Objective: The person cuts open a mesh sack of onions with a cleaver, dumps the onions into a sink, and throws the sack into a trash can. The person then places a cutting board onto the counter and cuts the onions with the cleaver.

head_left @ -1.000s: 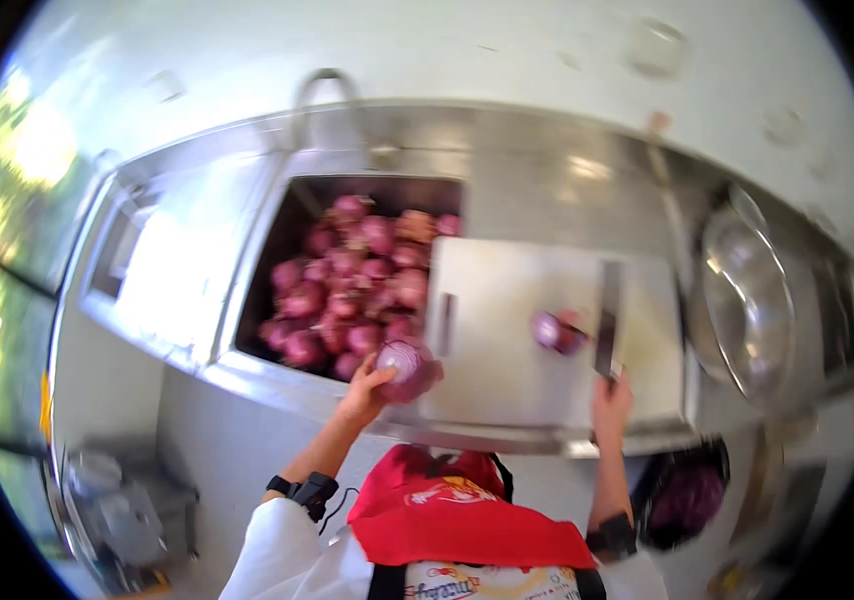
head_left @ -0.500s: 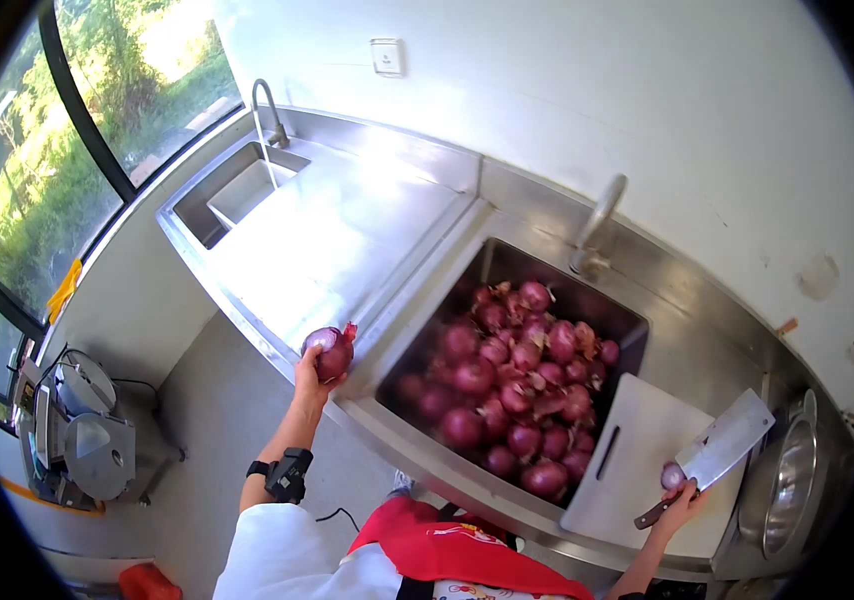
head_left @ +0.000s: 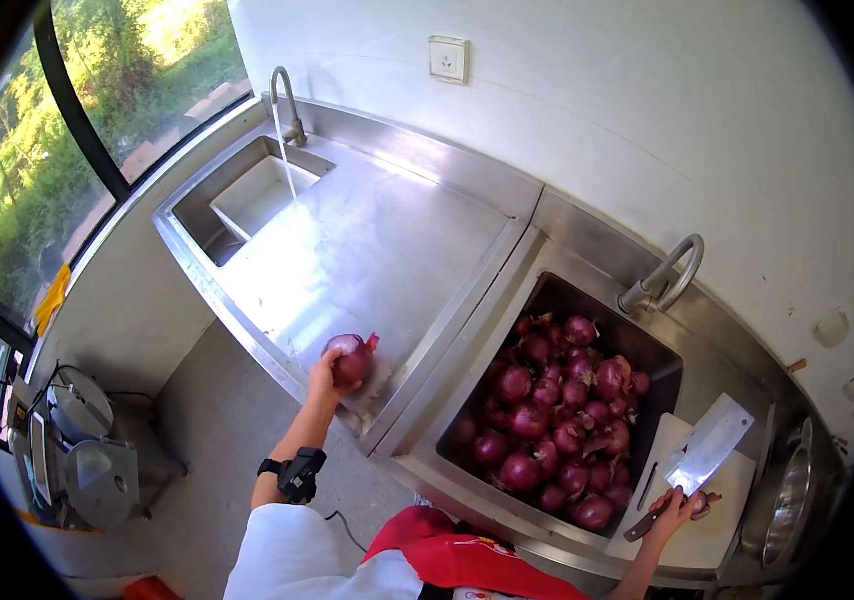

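Note:
My left hand (head_left: pixel 327 380) is closed around a red onion (head_left: pixel 352 358) with a dry, papery tip, over the front edge of the steel counter (head_left: pixel 387 260). My right hand (head_left: pixel 682 510) grips a cleaver (head_left: pixel 712 445) by its dark handle above the white cutting board (head_left: pixel 717 530). The broad blade points away from me toward the back right. A smaller onion (head_left: pixel 704 505) shows at the fingers of that hand; whether they hold it or only touch it, I cannot tell.
A deep sink (head_left: pixel 457 425) full of red onions (head_left: pixel 557 420) lies between my hands, with a curved tap (head_left: pixel 672 270) behind it. Water runs from the far tap (head_left: pixel 287 110) into a smaller sink. Metal bowls (head_left: pixel 792 500) stand right of the board.
The view has turned, so the sinks and board sit differently in it. My left hand has carried its onion farther over the counter. The small onion is now at my right hand's fingers, not beside the blade.

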Motion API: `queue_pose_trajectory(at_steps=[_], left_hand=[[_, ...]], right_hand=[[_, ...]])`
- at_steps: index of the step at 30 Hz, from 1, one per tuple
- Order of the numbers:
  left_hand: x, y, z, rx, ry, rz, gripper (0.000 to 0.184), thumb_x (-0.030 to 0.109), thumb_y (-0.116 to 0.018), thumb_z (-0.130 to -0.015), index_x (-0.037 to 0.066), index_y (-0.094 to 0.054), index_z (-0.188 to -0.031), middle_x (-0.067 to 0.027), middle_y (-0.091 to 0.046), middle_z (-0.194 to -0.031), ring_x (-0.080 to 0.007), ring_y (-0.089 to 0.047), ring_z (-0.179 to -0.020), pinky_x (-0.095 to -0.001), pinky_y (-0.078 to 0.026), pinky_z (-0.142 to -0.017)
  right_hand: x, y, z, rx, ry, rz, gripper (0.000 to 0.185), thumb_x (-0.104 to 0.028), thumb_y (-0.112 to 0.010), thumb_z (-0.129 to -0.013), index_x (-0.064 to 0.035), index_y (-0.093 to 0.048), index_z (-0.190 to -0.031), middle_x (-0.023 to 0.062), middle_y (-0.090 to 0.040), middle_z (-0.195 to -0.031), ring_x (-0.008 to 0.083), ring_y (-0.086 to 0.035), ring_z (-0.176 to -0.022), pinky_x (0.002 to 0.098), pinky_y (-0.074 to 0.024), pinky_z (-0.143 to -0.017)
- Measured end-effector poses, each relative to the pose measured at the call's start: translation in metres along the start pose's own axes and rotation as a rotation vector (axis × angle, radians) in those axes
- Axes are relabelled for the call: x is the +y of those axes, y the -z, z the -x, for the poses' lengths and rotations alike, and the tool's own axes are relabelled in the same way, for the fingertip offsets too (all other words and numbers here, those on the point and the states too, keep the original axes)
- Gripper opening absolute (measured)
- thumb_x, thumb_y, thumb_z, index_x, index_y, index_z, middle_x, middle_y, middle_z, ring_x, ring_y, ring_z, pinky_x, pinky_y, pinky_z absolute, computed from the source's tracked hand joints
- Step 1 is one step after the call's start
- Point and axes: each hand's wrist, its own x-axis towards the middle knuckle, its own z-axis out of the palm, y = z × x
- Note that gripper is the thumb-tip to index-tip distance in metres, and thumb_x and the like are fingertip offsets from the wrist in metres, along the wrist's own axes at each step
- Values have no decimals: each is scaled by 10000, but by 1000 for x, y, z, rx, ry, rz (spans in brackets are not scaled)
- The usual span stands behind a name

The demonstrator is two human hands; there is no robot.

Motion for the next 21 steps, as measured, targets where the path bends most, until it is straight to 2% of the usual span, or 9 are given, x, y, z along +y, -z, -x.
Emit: queue_pose_trajectory(at_steps=[5, 7, 8, 11, 14, 16, 18, 20, 21], left_hand=[[43, 25, -96, 24, -217, 251, 587, 453, -678, -781, 85, -490, -1199, -118, -488, -1194, -296, -535, -995, -479, -525, -682], [73, 35, -140, -193, -298, 515, 492, 391, -617, -862, 55, -482, -1196, -114, -470, -1199, -283, -511, -1020, -426, -509, -813], [90, 24, -126, -113, -368, 511, 421, 333, -550, -911, 56, -460, -1216, -147, -448, -1250, -318, -501, -1082, -428, -450, -943], [102, -8, -79, -375, -626, 357, 332, 212, -533, -916, 22, -484, -1185, -147, -535, -1186, -290, -529, -1100, -397, -450, -935], [45, -29, -56, -589, -424, 23, 243, 235, -580, -880, 63, -575, -1051, -76, -617, -1017, -213, -598, -937, -383, -511, -802], [-20, -61, 2, -545, -361, -268, 165, 232, -573, -886, 74, -599, -923, -64, -634, -927, -186, -610, -881, -357, -525, -736], [-93, -82, 51, -764, -364, -435, 186, 227, -543, -916, 65, -619, -964, -40, -635, -858, -128, -588, -771, -277, -489, -651], [-145, -105, 100, -873, -274, -750, 204, 220, -512, -936, 47, -619, -946, -27, -616, -813, -108, -560, -739, -249, -455, -645], [-170, -116, 124, -942, -307, -726, 218, 226, -503, -941, 38, -614, -936, -28, -605, -819, -102, -553, -734, -242, -449, -659]], right_hand=[[8, 0, 3, 10, 1, 17, 166, -112, -471, -915, -56, -435, -1067, 20, -421, -629, 94, -406, -438, 236, -367, -384], [8, 2, 8, 19, 4, 27, 175, -109, -471, -911, -55, -436, -1073, 19, -421, -625, 94, -408, -434, 236, -368, -383], [5, 1, 10, 15, 4, 40, 172, -108, -471, -909, -54, -436, -1068, 19, -422, -625, 95, -409, -433, 237, -368, -382], [8, 2, 12, 2, 5, 34, 182, -109, -474, -907, -52, -438, -1076, 20, -425, -626, 98, -414, -429, 240, -371, -381], [22, 10, 11, -15, -20, 17, 215, -112, -478, -906, -56, -441, -1110, 19, -427, -631, 101, -419, -429, 244, -376, -378], [23, 16, 14, -24, -28, 4, 226, -115, -480, -906, -62, -443, -1123, 18, -427, -634, 101, -422, -431, 246, -380, -377], [13, 13, 20, -23, -23, -16, 223, -118, -482, -907, -71, -447, -1122, 16, -427, -636, 100, -424, -432, 246, -385, -377], [19, 32, 14, -16, -34, -18, 153, -122, -486, -908, -83, -456, -1053, 16, -432, -639, 94, -425, -435, 242, -389, -377], [20, 44, 10, -31, -46, -16, 187, -128, -491, -910, -88, -456, -1089, 14, -435, -645, 91, -429, -448, 239, -385, -376]])
